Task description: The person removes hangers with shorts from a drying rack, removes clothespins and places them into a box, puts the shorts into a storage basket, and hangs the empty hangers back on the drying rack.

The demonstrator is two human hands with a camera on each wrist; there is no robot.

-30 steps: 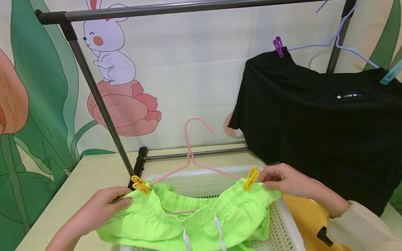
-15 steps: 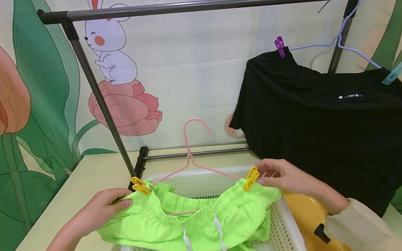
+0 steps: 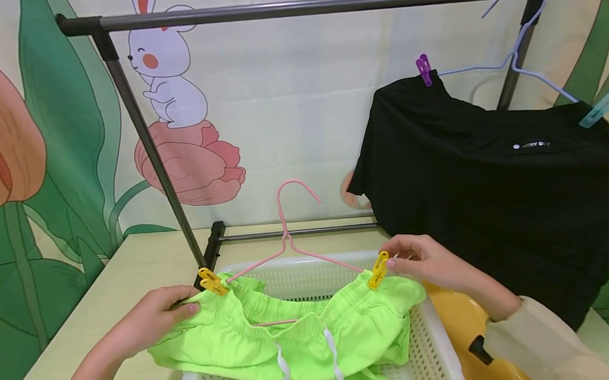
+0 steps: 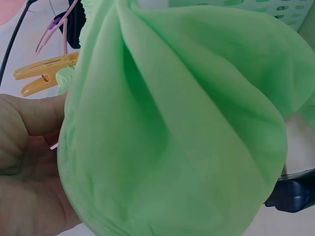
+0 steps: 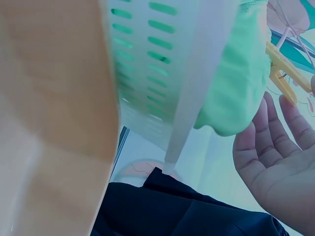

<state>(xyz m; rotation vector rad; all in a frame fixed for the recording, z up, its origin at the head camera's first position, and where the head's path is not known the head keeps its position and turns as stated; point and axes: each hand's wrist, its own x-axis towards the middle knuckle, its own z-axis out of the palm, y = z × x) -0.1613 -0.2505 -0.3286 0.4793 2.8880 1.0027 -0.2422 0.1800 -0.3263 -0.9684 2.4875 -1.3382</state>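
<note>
Neon green shorts (image 3: 279,345) with white drawstrings hang from a pink hanger (image 3: 285,234), waistband up. A yellow clothespin (image 3: 213,282) fastens their left side to the hanger, and a second yellow clothespin (image 3: 378,271) fastens the right. My left hand (image 3: 154,316) grips the left edge of the shorts, thumb in front; in the left wrist view the cloth (image 4: 172,128) covers most of the picture. With thumb and fingertips my right hand (image 3: 428,261) pinches the handles of the right clothespin, as the right wrist view shows its fingers (image 5: 295,120) right at them.
Beneath the shorts stands a white perforated basket (image 3: 437,351), with an orange-yellow basin (image 3: 461,318) to its right. A dark metal rack (image 3: 270,14) spans above. From it, black clothing (image 3: 485,202) hangs on a blue hanger (image 3: 513,57) with purple and light blue clothespins.
My right hand has let go of the shorts' right edge and moved up and left onto the right yellow clothespin. My left hand keeps its grip.
</note>
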